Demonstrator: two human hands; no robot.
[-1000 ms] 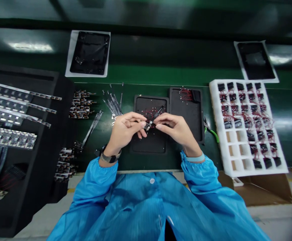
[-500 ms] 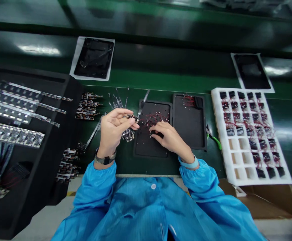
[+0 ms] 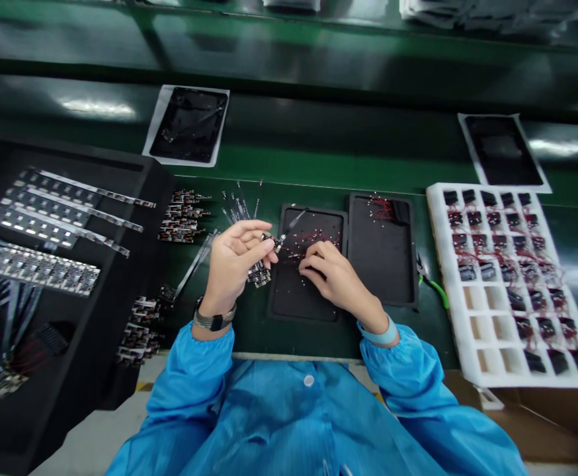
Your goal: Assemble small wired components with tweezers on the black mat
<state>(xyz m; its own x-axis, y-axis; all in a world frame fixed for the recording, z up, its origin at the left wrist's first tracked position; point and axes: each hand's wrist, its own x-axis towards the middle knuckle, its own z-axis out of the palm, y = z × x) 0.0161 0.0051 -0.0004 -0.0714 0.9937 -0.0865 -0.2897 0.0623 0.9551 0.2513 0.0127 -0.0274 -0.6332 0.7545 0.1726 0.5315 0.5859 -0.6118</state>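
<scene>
Between thumb and fingertips, my left hand pinches a small circuit board with a thin flat cable sticking out to the upper right. Just below that hand, more circuit boards lie on the green bench, and their flat cables fan out behind it. My right hand is over the left black tray, thumb and fingertips pressed together. Whatever is in that pinch is too small to make out. Red-wired small parts are heaped in the tray beside the fingers.
Another black tray holds some red-wired parts. Green-handled cutters lie beside it. At right stands a white foam tray with black wired parts in its pockets. A black box with boards and strips stands left. Two black panels lie behind.
The right thumb and fingers have closed together over the tray. The board in my left hand has turned, its cable tilting lower to the right. The whole view has shifted slightly.
</scene>
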